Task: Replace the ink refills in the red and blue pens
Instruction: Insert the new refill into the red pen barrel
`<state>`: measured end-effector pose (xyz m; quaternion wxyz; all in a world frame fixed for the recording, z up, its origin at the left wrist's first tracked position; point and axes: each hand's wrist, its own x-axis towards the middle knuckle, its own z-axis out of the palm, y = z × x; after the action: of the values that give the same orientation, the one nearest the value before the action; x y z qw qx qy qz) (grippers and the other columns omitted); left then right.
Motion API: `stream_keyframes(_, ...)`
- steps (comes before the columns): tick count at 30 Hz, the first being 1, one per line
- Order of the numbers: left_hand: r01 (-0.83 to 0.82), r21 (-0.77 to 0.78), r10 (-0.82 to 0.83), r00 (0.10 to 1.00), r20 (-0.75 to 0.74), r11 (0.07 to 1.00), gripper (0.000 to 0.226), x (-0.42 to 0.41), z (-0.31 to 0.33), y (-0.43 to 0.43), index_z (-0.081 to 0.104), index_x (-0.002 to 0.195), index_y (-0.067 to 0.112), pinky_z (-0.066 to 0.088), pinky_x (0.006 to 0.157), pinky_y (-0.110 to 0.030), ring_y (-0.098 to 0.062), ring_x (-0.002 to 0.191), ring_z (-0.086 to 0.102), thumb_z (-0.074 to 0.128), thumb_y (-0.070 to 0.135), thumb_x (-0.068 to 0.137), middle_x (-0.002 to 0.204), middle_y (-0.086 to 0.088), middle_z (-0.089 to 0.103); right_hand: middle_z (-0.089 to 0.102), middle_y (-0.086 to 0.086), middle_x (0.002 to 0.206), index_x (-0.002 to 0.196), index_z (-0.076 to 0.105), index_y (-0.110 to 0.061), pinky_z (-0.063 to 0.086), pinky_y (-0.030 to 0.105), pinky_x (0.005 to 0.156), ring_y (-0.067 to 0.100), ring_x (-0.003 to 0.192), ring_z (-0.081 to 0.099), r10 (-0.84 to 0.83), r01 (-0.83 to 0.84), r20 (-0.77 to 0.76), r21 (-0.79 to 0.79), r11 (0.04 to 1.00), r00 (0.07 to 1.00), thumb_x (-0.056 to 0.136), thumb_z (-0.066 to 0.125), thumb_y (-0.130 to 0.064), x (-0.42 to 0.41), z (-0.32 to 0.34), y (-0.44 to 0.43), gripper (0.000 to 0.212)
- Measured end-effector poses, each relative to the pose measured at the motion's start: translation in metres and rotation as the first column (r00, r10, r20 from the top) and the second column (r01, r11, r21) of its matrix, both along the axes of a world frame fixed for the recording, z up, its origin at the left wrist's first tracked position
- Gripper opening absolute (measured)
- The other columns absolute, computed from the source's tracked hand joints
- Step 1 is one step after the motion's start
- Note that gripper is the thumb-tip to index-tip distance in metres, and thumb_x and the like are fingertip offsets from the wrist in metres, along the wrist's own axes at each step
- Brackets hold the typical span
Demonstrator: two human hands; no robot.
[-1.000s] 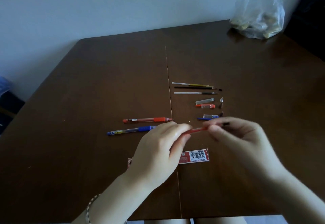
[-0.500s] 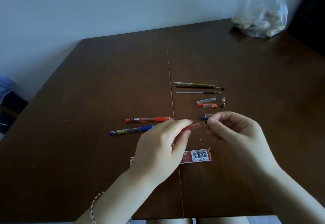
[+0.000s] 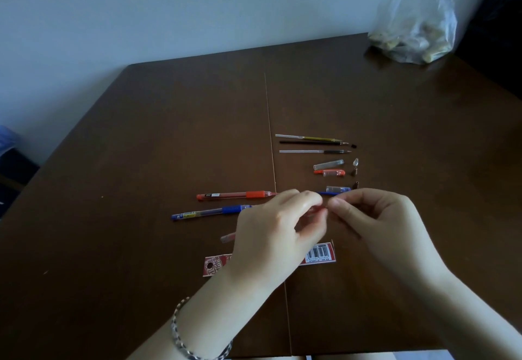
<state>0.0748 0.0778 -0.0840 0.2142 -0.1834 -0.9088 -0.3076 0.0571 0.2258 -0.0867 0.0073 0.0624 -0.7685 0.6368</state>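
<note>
Dark wood surface point(image 3: 169, 246) carried everything. Both hands met above it: the left hand point(image 3: 278, 231) was pinched on a red refill point(image 3: 228, 237), its tail jutting out to the left, while the right hand point(image 3: 375, 218) nipped the tip end, probably freeing a tip cap. Next, likely threading it into the red pen point(image 3: 234, 195) just beyond the left hand, beside the blue pen point(image 3: 210, 212). Loose caps point(image 3: 329, 172) beyond the right hand crowded things.
</note>
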Motion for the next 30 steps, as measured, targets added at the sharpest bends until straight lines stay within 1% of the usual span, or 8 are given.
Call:
stream_keyframes(5,0.071,0.290,-0.177,0.917,0.359,0.954,0.008,-0.004,0.003,-0.004,0.065,0.085,0.017,0.044,0.053,-0.011,-0.001,0.059,0.059,0.057,0.017,0.085,0.067,0.011,0.063,0.069,-0.020,0.076,0.066,0.064,-0.036,0.042,0.004,0.053,-0.004,0.064,0.063,0.058,-0.037,-0.210,0.105,0.994,0.976,0.077,0.067,-0.017,0.003,-0.005,-0.003,0.023)
stream_keyframes(8,-0.087,0.642,-0.461,0.623,0.632,0.761,0.019,-0.009,0.006,-0.014,0.065,0.073,0.017,0.033,0.035,-0.011,-0.001,0.035,0.044,0.054,0.010,0.085,0.051,0.007,0.061,0.064,-0.021,0.067,0.073,0.063,-0.029,0.039,0.001,0.062,-0.008,0.073,0.058,0.210,-0.088,-0.412,0.295,0.952,0.887,0.078,0.065,-0.020,0.001,0.000,0.002,0.011)
stream_keyframes(11,-0.275,0.688,-0.602,0.338,0.723,0.672,0.026,-0.012,0.007,-0.020,0.064,0.064,0.019,0.025,0.029,-0.010,-0.002,0.030,0.038,0.051,0.010,0.085,0.050,0.004,0.061,0.057,-0.022,0.078,0.076,0.066,-0.015,0.039,0.002,0.069,-0.008,0.075,0.056,0.362,-0.181,-0.495,0.376,0.909,0.790,0.081,0.060,-0.021,-0.003,-0.005,0.005,0.010)
stream_keyframes(14,-0.127,0.437,-0.249,0.668,0.701,0.890,0.019,-0.015,0.006,-0.021,0.065,0.066,0.024,0.032,0.031,-0.012,-0.004,0.034,0.045,0.058,0.016,0.082,0.052,0.007,0.062,0.058,-0.025,0.065,0.071,0.064,-0.021,0.040,0.004,0.063,-0.007,0.067,0.056,0.206,-0.085,-0.445,0.276,0.957,0.872,0.080,0.063,-0.014,-0.015,-0.019,0.001,0.011)
stream_keyframes(16,-0.113,-0.075,0.131,0.941,0.312,0.991,0.008,-0.015,0.005,-0.027,0.063,0.072,0.023,0.034,0.039,-0.007,-0.004,0.045,0.053,0.064,0.019,0.079,0.058,0.010,0.064,0.059,-0.016,0.054,0.071,0.065,-0.019,0.038,0.005,0.054,-0.005,0.053,0.052,-0.131,0.144,-0.265,0.027,0.989,0.955,0.085,0.059,-0.013,-0.033,-0.027,0.002,0.017)
stream_keyframes(18,-0.186,-0.163,0.212,0.964,0.160,0.969,0.003,-0.012,0.006,-0.034,0.064,0.080,0.020,0.038,0.051,-0.005,-0.005,0.057,0.057,0.066,0.019,0.078,0.070,0.006,0.069,0.059,-0.008,0.057,0.080,0.068,-0.010,0.042,0.007,0.049,-0.003,0.046,0.050,-0.306,0.303,-0.101,-0.040,0.952,0.947,0.088,0.055,-0.015,-0.055,-0.028,0.014,0.016)
stream_keyframes(23,-0.190,-0.065,0.199,0.963,0.180,0.980,0.010,-0.018,0.002,-0.036,0.064,0.091,0.018,0.041,0.063,-0.007,-0.006,0.075,0.058,0.060,0.024,0.083,0.088,0.002,0.068,0.066,-0.001,0.080,0.089,0.070,-0.018,0.041,0.018,0.061,0.005,0.071,0.057,-0.252,0.306,-0.184,0.402,0.863,0.950,0.082,0.062,-0.016,-0.108,-0.017,0.044,0.010)
stream_keyframes(30,-0.140,-0.027,0.143,0.969,0.200,0.990,0.022,-0.020,-0.003,-0.024,0.062,0.107,0.019,0.037,0.065,0.003,-0.001,0.084,0.051,0.055,0.016,0.086,0.102,0.005,0.060,0.068,0.011,0.099,0.096,0.069,-0.009,0.041,0.028,0.077,0.016,0.085,0.054,-0.172,0.204,-0.111,0.583,0.786,0.979,0.080,0.061,-0.004,-0.140,-0.031,0.049,0.018)
